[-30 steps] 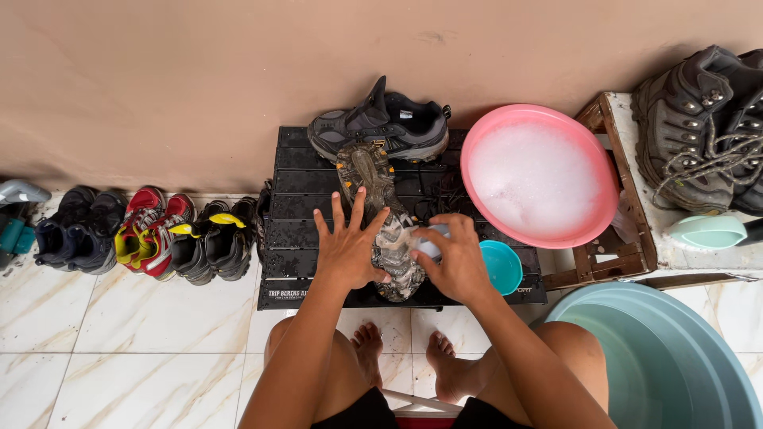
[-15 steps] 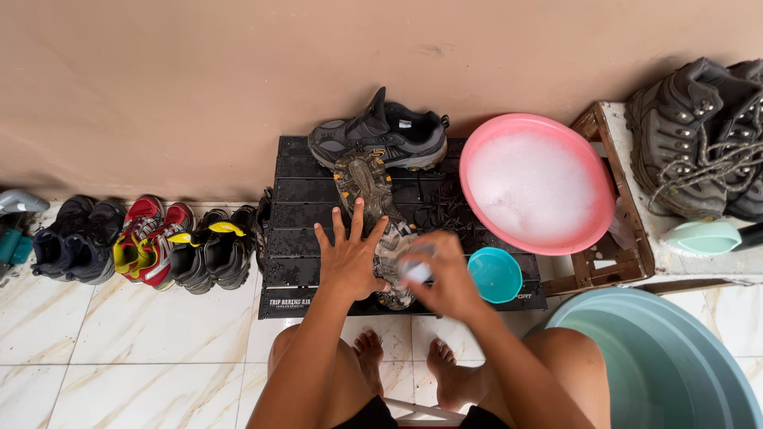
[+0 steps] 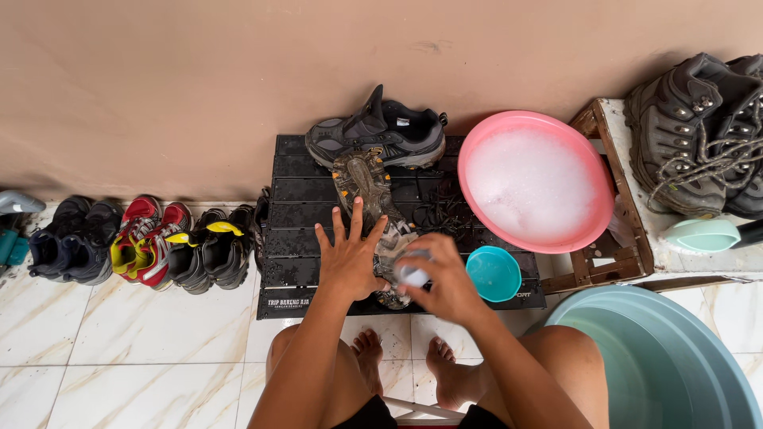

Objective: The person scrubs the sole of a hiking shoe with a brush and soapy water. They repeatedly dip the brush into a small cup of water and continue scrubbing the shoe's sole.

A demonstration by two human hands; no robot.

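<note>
A black slatted mat (image 3: 302, 238) lies on the tiled floor (image 3: 119, 342); on it lie two shoes (image 3: 380, 135), a pink basin (image 3: 536, 181) and a teal bowl (image 3: 493, 272).

pink basin (image 3: 477, 151): glossy plastic | slatted mat (image 3: 302, 238): matt black (wet) | floor tiles (image 3: 119, 334): polished marble

- The person's arms were bare from the hands up to the edge of view, with no sleeves showing.
- The left hand (image 3: 350, 258) wore no glove, ring or watch that could be made out.
- The right hand (image 3: 445, 278) was likewise bare, its wrist without a band.
- Both legs were bare at the knees and shins, and both feet were bare, without shoes or socks.
- Dark shorts showed at the bottom edge, between the thighs.
</note>
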